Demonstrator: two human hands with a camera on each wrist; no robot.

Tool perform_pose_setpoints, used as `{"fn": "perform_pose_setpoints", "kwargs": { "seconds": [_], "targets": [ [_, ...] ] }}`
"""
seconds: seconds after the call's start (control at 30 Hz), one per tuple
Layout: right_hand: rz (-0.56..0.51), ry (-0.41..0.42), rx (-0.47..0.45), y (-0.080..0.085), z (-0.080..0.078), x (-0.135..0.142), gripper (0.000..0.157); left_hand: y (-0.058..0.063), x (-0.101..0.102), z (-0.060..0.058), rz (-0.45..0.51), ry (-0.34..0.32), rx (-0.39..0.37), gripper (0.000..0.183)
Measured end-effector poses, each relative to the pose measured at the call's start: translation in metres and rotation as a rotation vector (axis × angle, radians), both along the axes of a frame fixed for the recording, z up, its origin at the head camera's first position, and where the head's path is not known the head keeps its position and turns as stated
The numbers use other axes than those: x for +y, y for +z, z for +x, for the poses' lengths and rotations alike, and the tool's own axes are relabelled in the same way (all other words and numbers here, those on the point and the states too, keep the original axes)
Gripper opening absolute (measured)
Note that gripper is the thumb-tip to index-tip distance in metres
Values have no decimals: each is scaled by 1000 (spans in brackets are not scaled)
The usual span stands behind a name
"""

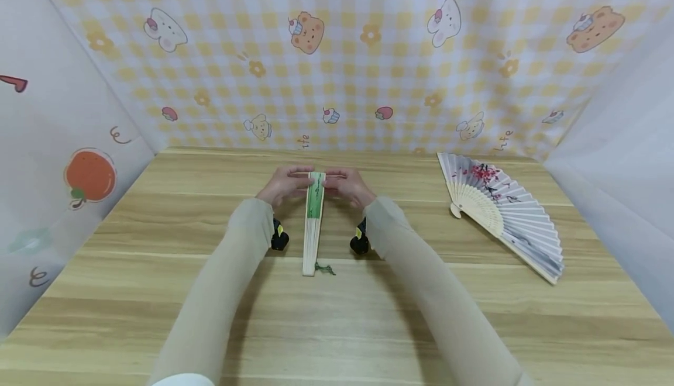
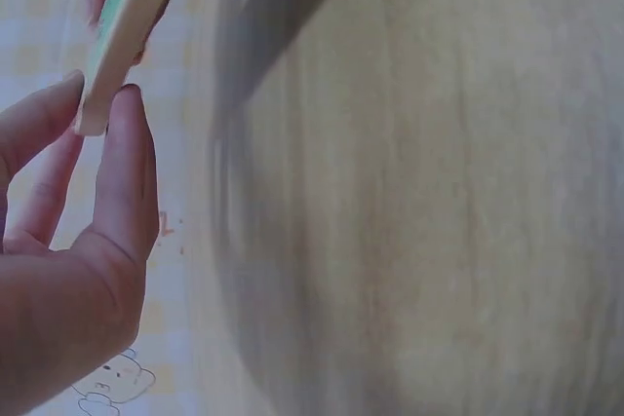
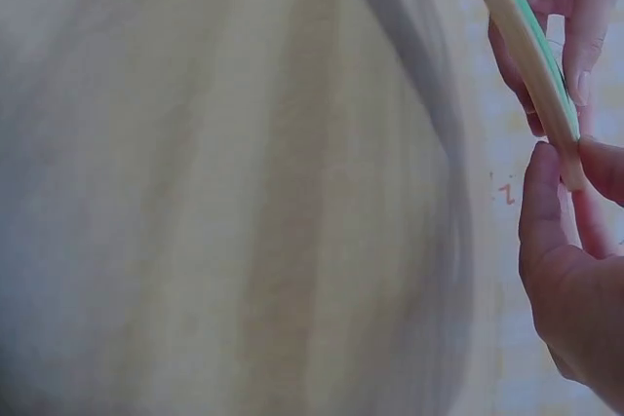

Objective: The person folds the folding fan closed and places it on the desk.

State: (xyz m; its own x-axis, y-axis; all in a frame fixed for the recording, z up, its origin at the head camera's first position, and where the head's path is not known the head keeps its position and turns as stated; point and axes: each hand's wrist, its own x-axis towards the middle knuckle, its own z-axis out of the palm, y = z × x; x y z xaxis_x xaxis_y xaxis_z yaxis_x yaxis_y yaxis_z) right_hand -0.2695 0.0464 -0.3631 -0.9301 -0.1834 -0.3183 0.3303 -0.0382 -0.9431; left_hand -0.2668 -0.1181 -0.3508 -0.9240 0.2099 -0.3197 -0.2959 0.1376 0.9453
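A folded hand fan (image 1: pixel 314 213), green toward its far end with pale ribs toward the near end, lies lengthwise between both hands in the head view. A dark green tassel cord (image 1: pixel 325 269) hangs off its near end. My left hand (image 1: pixel 286 185) pinches the fan's far end from the left, thumb on top. From the other side my right hand (image 1: pixel 349 186) pinches the same end, its thumb facing the left thumb. In the left wrist view the folded fan (image 2: pixel 122 31) sits between thumb and fingers; the right wrist view shows the fan's edge (image 3: pixel 531 56) likewise held.
An open fan (image 1: pixel 500 207) with white-grey leaf and red blossoms lies on the right of the wooden table (image 1: pixel 131 292). A yellow checked cloth (image 1: pixel 347 70) hangs behind the table. White cloth walls (image 1: pixel 42 111) stand on both sides.
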Motion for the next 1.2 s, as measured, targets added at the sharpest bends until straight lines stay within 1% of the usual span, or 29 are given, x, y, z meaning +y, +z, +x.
{"fn": "perform_pose_setpoints", "kwargs": {
  "seconds": [0.2, 0.37, 0.5, 0.73, 1.03, 1.2],
  "targets": [
    [-41, -1, -25, -6, 2, 0, 39, -6, 2, 1, -20, 24, -27, 44],
    [-38, -10, -44, -8, 3, -1, 42, -11, 2, 2, -40, 32, -50, 44],
    [-18, -15, -52, -8, 4, -3, 45, -13, 3, 4, -44, 41, -43, 44],
    [-10, -14, -77, -8, 6, -4, 48, -13, 5, 7, -60, 27, -25, 46],
    [8, -10, -79, -8, 6, -5, 50, -16, 8, 7, -67, 38, -31, 45],
    [4, -14, -79, -7, 6, -6, 53, -15, 8, 6, -88, 45, -14, 45]
  ]
}}
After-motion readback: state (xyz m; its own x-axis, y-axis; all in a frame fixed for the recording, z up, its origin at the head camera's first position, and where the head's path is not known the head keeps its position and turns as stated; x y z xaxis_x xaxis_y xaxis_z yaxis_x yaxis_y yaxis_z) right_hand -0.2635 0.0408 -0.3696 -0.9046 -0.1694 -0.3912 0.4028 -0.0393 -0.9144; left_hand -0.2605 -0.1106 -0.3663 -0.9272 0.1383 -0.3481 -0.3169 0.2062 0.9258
